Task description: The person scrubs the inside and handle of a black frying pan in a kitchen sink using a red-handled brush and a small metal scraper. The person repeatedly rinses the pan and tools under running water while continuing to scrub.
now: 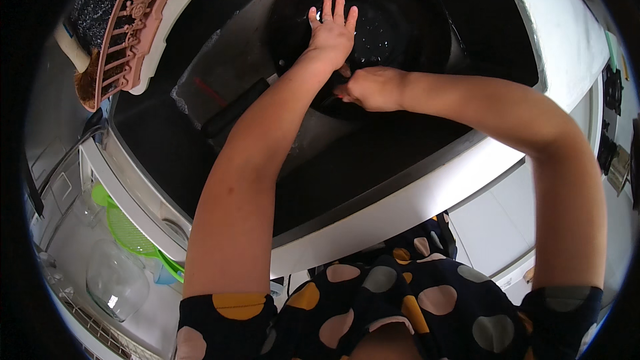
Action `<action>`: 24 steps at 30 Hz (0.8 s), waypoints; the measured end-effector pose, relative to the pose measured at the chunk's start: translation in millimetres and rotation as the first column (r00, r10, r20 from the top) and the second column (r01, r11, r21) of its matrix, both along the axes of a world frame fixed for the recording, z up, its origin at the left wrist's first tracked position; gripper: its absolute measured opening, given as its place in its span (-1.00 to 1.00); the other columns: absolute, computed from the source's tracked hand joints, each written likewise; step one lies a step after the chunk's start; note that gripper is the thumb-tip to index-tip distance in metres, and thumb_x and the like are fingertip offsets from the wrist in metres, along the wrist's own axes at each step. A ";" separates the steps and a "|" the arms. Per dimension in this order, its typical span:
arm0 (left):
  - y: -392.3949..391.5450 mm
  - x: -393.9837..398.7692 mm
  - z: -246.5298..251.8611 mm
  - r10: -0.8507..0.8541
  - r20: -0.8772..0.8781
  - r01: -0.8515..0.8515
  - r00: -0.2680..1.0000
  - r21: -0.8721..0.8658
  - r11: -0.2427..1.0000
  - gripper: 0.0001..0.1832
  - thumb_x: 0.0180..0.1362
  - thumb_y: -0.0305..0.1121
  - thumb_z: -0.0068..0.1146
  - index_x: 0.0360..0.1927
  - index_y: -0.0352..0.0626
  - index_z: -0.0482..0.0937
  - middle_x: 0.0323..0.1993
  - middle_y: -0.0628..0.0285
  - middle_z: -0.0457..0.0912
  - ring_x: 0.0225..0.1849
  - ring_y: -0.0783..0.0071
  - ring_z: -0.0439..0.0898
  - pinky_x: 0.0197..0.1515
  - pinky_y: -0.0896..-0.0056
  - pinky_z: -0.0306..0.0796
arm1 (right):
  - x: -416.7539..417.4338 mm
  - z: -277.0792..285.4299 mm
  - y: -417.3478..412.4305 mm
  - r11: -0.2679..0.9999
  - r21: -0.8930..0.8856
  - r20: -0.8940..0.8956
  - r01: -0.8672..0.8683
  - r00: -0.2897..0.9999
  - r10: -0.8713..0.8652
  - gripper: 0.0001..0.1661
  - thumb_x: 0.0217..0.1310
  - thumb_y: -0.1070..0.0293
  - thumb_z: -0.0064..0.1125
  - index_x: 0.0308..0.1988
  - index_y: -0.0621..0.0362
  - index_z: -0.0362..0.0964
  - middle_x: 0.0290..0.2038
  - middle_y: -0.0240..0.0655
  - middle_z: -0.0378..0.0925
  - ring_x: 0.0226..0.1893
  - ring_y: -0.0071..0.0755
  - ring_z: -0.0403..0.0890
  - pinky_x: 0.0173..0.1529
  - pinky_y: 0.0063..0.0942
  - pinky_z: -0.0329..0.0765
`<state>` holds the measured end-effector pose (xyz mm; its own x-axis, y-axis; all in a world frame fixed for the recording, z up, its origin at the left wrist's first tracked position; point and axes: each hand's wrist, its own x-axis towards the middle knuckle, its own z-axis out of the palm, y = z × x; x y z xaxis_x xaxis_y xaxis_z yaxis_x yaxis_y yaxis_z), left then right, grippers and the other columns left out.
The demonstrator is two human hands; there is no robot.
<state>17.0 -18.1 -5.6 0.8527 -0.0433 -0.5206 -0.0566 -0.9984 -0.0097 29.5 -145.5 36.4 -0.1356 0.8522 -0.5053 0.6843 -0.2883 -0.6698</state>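
A large dark round pan, wet inside, lies in a dark sink basin. My left hand is spread flat over the pan's inside, fingers apart and pointing away from me. Beside its wrist, my right hand is closed in a fist at the pan's near edge; a small bit of red shows by its fingers. What that hand grips is mostly hidden, so I cannot tell exactly what it is. A black handle lies to the left, partly behind my left forearm.
A pink plastic rack with a brown-bristled brush stands at the upper left. Below it, a clear glass jar and a green plastic strainer sit left of the sink. The white sink front edge runs before my body.
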 end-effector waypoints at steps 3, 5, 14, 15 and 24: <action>9.9 -11.2 4.2 0.031 -0.039 -0.030 0.999 0.016 0.999 0.38 -0.45 -0.03 0.52 0.36 -0.24 -0.21 0.35 -0.28 -0.32 0.37 -0.26 -0.26 0.28 -0.28 -0.12 | 18.9 30.6 -20.0 0.956 -0.170 0.012 -0.239 0.969 0.245 -0.83 0.13 0.40 -0.06 -0.26 0.12 0.45 -0.33 -0.08 0.54 -0.24 -0.04 0.56 -0.14 -0.20 0.48; 10.4 -10.9 6.6 0.043 -0.054 -0.042 0.998 0.026 0.999 0.39 -0.46 -0.01 0.52 0.36 -0.26 -0.21 0.35 -0.28 -0.33 0.38 -0.26 -0.27 0.28 -0.28 -0.12 | 19.6 27.5 -26.8 0.973 -0.156 -0.025 -0.169 0.986 0.167 -0.83 0.12 0.42 -0.07 -0.28 0.13 0.45 -0.32 -0.08 0.54 -0.25 -0.04 0.56 -0.15 -0.20 0.48; 8.9 -9.6 4.0 0.027 -0.030 -0.027 0.999 0.002 1.000 0.37 -0.46 -0.09 0.53 0.36 -0.25 -0.20 0.35 -0.28 -0.34 0.38 -0.27 -0.29 0.26 -0.30 -0.10 | 13.7 34.3 -23.7 0.966 -0.199 0.002 -0.163 0.986 0.167 -0.78 0.13 0.37 -0.07 -0.23 0.13 0.47 -0.32 -0.09 0.55 -0.27 -0.03 0.57 -0.17 -0.20 0.49; 8.1 -8.9 4.1 0.029 -0.025 -0.029 0.999 0.003 1.000 0.36 -0.45 -0.10 0.53 0.36 -0.25 -0.20 0.35 -0.28 -0.34 0.38 -0.27 -0.28 0.26 -0.31 -0.10 | 10.9 32.4 -21.9 0.976 -0.173 0.001 -0.135 0.991 0.137 -0.78 0.13 0.37 -0.07 -0.23 0.13 0.47 -0.31 -0.09 0.55 -0.27 -0.03 0.57 -0.16 -0.20 0.49; 8.0 -10.1 1.8 0.021 -0.037 -0.020 0.999 0.018 1.000 0.35 -0.43 -0.10 0.52 0.36 -0.25 -0.21 0.35 -0.29 -0.33 0.37 -0.28 -0.27 0.25 -0.32 -0.09 | 4.9 36.4 -24.7 0.981 -0.146 -0.001 -0.124 0.992 0.125 -0.79 0.20 0.33 -0.12 -0.26 0.13 0.44 -0.37 -0.06 0.55 -0.28 -0.01 0.58 -0.17 -0.15 0.50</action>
